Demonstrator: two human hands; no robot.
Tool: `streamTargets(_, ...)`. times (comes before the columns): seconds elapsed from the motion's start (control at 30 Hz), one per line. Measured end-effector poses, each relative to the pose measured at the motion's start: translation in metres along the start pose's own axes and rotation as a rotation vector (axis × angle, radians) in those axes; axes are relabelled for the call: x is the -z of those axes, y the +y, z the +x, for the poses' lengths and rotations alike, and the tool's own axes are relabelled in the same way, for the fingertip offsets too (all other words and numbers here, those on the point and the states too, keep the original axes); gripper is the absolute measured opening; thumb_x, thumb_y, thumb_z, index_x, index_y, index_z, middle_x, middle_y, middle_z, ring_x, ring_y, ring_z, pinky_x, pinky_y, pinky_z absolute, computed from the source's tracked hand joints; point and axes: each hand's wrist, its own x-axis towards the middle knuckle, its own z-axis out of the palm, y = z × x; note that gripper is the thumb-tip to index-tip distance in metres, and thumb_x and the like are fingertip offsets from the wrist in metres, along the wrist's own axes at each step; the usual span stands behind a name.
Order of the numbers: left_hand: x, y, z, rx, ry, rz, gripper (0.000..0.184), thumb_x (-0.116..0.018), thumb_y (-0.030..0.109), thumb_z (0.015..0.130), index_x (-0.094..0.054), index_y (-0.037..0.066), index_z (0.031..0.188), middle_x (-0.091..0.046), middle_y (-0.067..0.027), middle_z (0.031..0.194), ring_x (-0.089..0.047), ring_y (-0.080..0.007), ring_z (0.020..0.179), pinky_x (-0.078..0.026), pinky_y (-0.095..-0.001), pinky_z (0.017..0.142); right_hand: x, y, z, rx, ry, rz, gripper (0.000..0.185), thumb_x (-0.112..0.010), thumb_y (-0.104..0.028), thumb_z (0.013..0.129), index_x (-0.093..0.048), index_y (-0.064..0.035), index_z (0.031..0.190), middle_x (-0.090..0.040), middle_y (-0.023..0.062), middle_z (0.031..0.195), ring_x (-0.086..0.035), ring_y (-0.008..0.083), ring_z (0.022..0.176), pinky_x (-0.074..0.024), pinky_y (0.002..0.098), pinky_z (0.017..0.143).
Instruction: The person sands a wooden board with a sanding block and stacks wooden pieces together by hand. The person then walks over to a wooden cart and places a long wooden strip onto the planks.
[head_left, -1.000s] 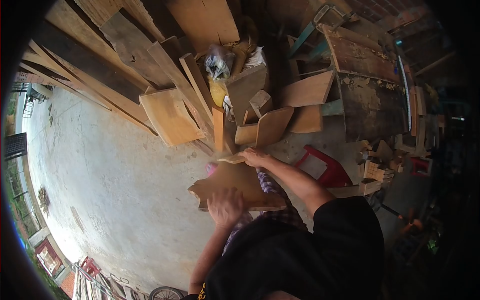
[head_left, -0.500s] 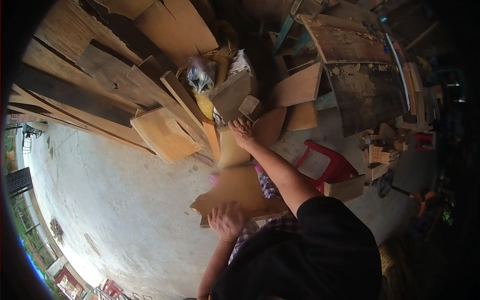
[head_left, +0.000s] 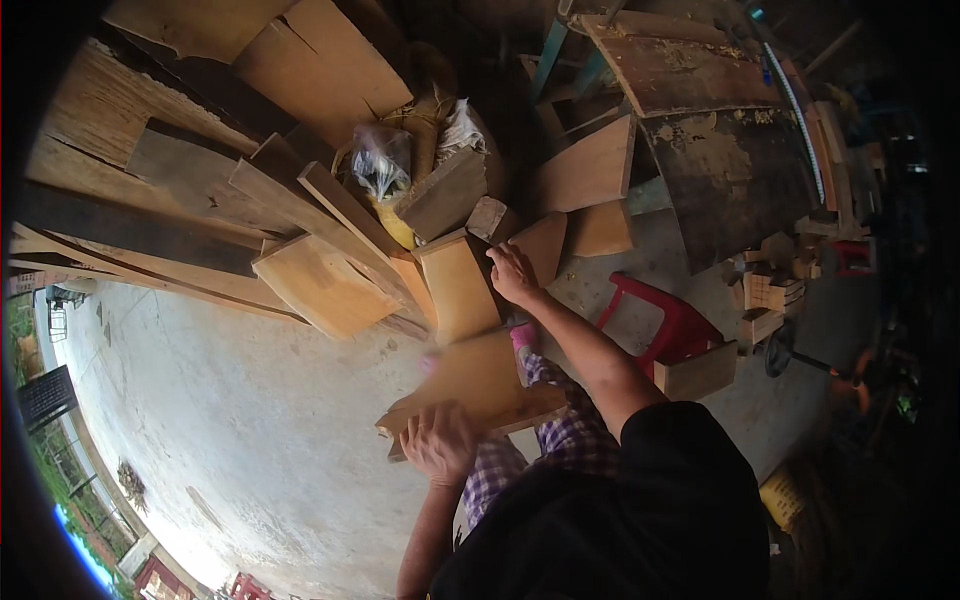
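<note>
My left hand (head_left: 438, 443), slightly blurred, lies with fingers spread on the near left corner of a light-brown wooden board (head_left: 475, 372). The board has a rough left end and sits in front of my legs, its far edge close to an upright wooden board (head_left: 458, 290). My right hand (head_left: 514, 274) is at the right edge of that upright board, near its top, fingers bent against it; the exact grip is partly hidden. Just beyond the fingers is a small wood block (head_left: 487, 217), beside a greyish plank end (head_left: 442, 193).
Planks (head_left: 200, 170) lean in a stack on the left. A plastic bag (head_left: 381, 160) lies behind the boards. To the right are a red plastic stool (head_left: 665, 325), a worn dark panel (head_left: 728, 190) and several wood blocks (head_left: 770, 292). Concrete floor (head_left: 240, 420) stretches left.
My right hand has shifted right and slightly down, from the upright board's top to its right edge, uncovering its face. My left hand moved slightly left along the lower board. The view shifted slightly.
</note>
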Motion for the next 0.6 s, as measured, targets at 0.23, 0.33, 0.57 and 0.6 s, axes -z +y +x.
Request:
streamTargets(0.23,-0.007,0.002,0.019,-0.035,0.054,0.076,0.025,-0.053,0.031,0.091,-0.071,0.013,0.09,-0.065,-0.01,0.083,-0.06,-0.0313,0.079,-0.042,-0.0411,0.073,0.009,0.079,0.021,-0.194,-0.069,-0.219,0.053,-0.057,-0.009,0.087,-0.045,-0.0075,0.139,-0.039,0.0126,0.146,-0.052,0.0336,0.121,-0.0492,0.0473,0.093)
streamTargets(0.33,-0.007,0.003,0.019,-0.021,0.019,0.052,0.029,-0.051,0.032,0.092,-0.071,0.012,0.09,-0.065,-0.0095,0.084,-0.06,-0.0306,0.08,-0.042,-0.0403,0.073,0.011,0.091,0.013,-0.191,-0.182,-0.359,0.046,-0.052,-0.01,0.09,-0.047,-0.0083,0.137,-0.045,0.0085,0.141,-0.051,0.0302,0.119,-0.0474,0.0489,0.091)
streamTargets(0.57,-0.006,0.001,0.003,0.026,-0.085,0.047,0.026,-0.053,0.029,0.09,-0.071,0.011,0.093,-0.067,-0.0107,0.096,-0.062,-0.034,0.093,-0.044,-0.0425,0.086,-0.009,0.101,-0.073,-0.102,-0.275,-0.482,0.02,-0.056,-0.017,0.086,-0.074,-0.0095,0.093,-0.06,0.0074,0.12,-0.049,0.0269,0.12,-0.0354,0.0525,0.105)
streamTargets(0.6,-0.006,0.001,0.001,0.026,-0.083,0.042,0.026,-0.053,0.029,0.09,-0.071,0.011,0.093,-0.067,-0.0108,0.095,-0.062,-0.0339,0.092,-0.044,-0.0427,0.085,-0.013,0.107,-0.09,-0.034,-0.315,-0.558,0.02,-0.056,-0.017,0.086,-0.074,-0.0094,0.092,-0.06,0.0076,0.12,-0.048,0.0268,0.122,-0.034,0.0533,0.106)
